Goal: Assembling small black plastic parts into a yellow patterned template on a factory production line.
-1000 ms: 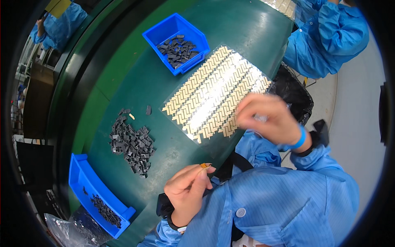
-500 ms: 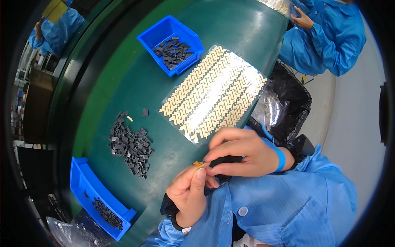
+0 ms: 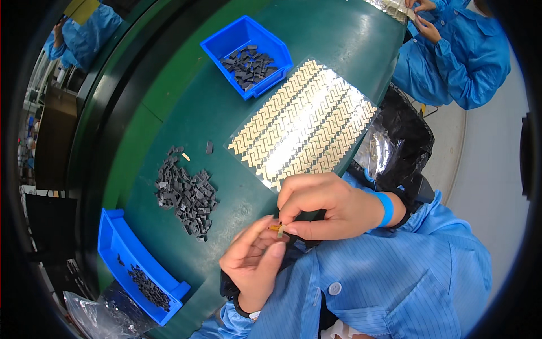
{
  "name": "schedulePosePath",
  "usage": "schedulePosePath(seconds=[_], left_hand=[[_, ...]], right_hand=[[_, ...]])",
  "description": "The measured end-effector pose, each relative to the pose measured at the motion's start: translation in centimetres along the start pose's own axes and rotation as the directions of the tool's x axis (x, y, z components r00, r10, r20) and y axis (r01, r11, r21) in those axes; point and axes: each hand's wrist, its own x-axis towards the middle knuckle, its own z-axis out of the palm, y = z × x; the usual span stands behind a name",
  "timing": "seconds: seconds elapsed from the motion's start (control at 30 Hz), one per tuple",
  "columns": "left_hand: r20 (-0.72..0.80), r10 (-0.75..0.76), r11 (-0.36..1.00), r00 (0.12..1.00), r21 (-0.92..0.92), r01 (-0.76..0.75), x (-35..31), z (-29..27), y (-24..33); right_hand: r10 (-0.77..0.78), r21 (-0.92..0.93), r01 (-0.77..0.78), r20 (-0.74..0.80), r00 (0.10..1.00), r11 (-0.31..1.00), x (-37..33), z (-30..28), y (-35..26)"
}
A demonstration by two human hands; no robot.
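Observation:
Between the thumb and forefinger of my right hand (image 3: 330, 206) is a small orange strip with a pale tab (image 3: 280, 230), pinched at its end. My left hand (image 3: 251, 260) is just to its left, palm turned up, with thumb and fingers apart around the piece. Whether a left fingertip touches it I cannot tell. Beyond my hands a clear sheet (image 3: 299, 121) lies on the green table, covered with slanting rows of small cream pieces. To the left is a loose heap of small black blocks (image 3: 186, 195).
A blue bin (image 3: 223, 35) with black blocks stands at the far side. Another blue bin (image 3: 116, 231) with tiny black parts is at the near left, beside clear plastic (image 3: 104, 313). A black bag (image 3: 415, 127) hangs past the table's right edge. A co-worker in blue (image 3: 463, 62) handles another sheet.
My left thumb has come off the small strip and the left fingers have spread. My right hand keeps its pinch on the strip. The view has shifted slightly.

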Motion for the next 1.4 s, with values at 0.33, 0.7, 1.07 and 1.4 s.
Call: schedulePosePath(seconds=[0.33,0.7,1.07,1.4], left_hand=[[-0.043,0.117,0.982,0.992,0.155,-0.109,0.2,-0.6,-0.6],[0.161,-0.252,0.852,0.954,-0.43,0.298,0.5,-0.5,-1.0],[0.28,0.616,0.535,0.736,0.537,-0.652,0.6,-3.2,-0.9],[0.726,0.625,-0.058,0.287,0.41,-0.91,0.9,-3.2,-0.7]], right_hand=[[-0.055,-0.275,0.039,-0.049,0.997,0.961,-0.4,0.1,-0.2],[-0.045,-0.24,0.018,-0.11,0.993,0.971,-0.8,0.6,0.2],[0.051,-0.929,-0.369,-0.369,0.928,-0.016,-8.3,-13.1,-1.8],[0.142,-0.046,-0.137,0.168,0.975,0.99,-0.8,-2.5,-0.7]])
